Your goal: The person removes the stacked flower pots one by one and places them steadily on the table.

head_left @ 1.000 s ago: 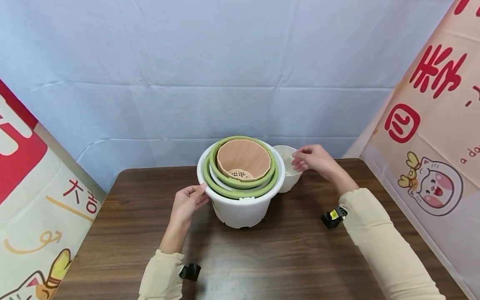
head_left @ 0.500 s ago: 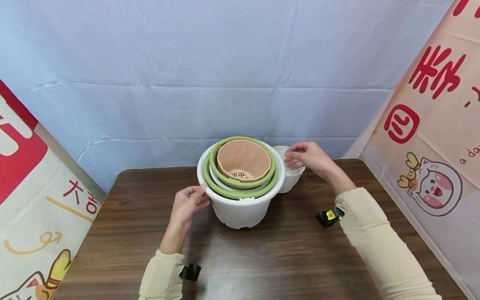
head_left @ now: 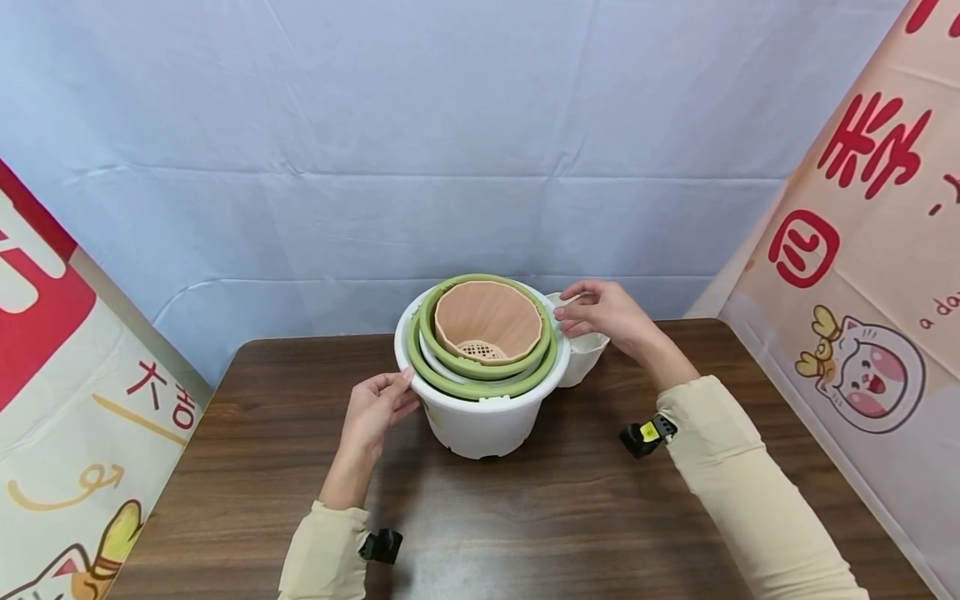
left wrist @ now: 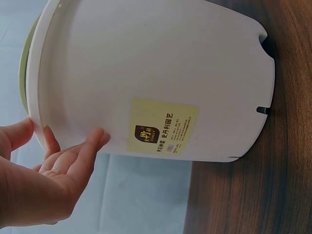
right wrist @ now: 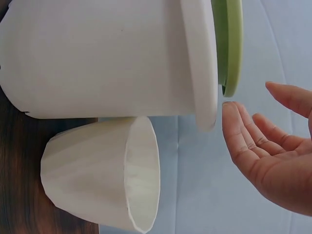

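A large white flowerpot (head_left: pixel 483 429) stands upright on the table, with green-rimmed pots (head_left: pixel 480 389) and a peach pot (head_left: pixel 491 308) nested inside it. My left hand (head_left: pixel 375 408) pinches the white pot's rim at its left side; in the left wrist view the thumb lies on the rim, with fingers beneath it near a yellow label (left wrist: pixel 163 126). My right hand (head_left: pixel 609 317) hovers by the right rim, fingers loosely bent and holding nothing. In the right wrist view its fingertips (right wrist: pixel 229 109) are just apart from the rims. Below that hand is a small white pot (right wrist: pixel 92 170).
The small white pot stands close against the large pot's right side, at the back of the brown wooden table (head_left: pixel 487 533). A pale blue cloth (head_left: pixel 450 167) hangs behind, and printed cloths (head_left: pixel 855 333) hang at both sides.
My right hand has moved left, from over the small white pot to the large pot's right rim. My left hand and the nested pots have stayed in place.
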`<state>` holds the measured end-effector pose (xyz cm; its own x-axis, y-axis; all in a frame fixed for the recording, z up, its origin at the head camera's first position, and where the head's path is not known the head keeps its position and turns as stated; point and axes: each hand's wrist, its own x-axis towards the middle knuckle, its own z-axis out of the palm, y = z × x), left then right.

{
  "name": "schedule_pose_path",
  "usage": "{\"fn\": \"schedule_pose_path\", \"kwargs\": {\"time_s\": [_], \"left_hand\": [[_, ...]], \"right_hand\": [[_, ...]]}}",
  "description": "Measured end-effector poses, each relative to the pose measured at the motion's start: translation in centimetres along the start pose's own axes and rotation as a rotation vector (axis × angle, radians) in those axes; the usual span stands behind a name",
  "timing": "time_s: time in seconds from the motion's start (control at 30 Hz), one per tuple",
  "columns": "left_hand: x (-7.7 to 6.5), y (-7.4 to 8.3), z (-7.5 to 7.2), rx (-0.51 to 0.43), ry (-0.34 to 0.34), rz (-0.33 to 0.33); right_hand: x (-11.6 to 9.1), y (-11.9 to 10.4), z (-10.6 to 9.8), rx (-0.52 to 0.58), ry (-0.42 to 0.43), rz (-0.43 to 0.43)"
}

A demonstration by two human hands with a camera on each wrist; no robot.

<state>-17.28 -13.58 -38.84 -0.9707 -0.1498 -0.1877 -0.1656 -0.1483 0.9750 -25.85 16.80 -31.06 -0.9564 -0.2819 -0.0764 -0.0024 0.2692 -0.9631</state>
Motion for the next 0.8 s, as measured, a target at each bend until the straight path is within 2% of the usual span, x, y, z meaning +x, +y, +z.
{"fn": "schedule_pose_path", "kwargs": {"time_s": [0.8], "left_hand": [[-0.2, 0.3, 0.2, -0.005, -0.002, 0.004]], "right_hand": [[1.2, -1.3, 2.2, -0.177, 0.015, 0.063]]}}
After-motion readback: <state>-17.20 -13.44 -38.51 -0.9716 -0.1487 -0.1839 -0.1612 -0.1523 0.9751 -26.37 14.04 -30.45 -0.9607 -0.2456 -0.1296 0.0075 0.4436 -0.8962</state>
